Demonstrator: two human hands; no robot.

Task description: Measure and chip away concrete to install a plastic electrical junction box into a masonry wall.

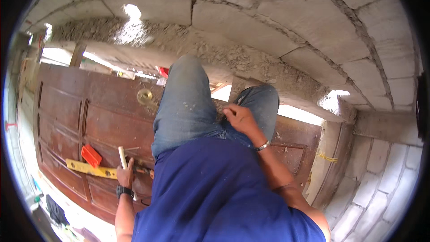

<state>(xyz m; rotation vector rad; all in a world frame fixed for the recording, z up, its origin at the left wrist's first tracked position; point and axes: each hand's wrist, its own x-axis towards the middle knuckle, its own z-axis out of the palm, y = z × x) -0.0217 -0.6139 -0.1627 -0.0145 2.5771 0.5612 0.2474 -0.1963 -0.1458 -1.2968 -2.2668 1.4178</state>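
Note:
My left hand [125, 175] is closed round a white rod [122, 154] on the brown panelled board [105, 125]. Beside it lie a yellow spirit level [85, 167], a red plastic piece [91, 155] and a dark tool [145, 170], partly hidden by my blue shirt. My right hand [239, 117] has its fingers curled in by my jeans-clad knee [260, 103]; whatever they hold, if anything, is hidden.
A rubble-strewn concrete ledge [224, 54] with bright holes runs along the block wall [313, 22]. A gold tape roll [144, 96] sits near my left leg. At right are more blocks [376, 175] and a yellow cord [327, 157]; dark cloth [56, 208] lies lower left.

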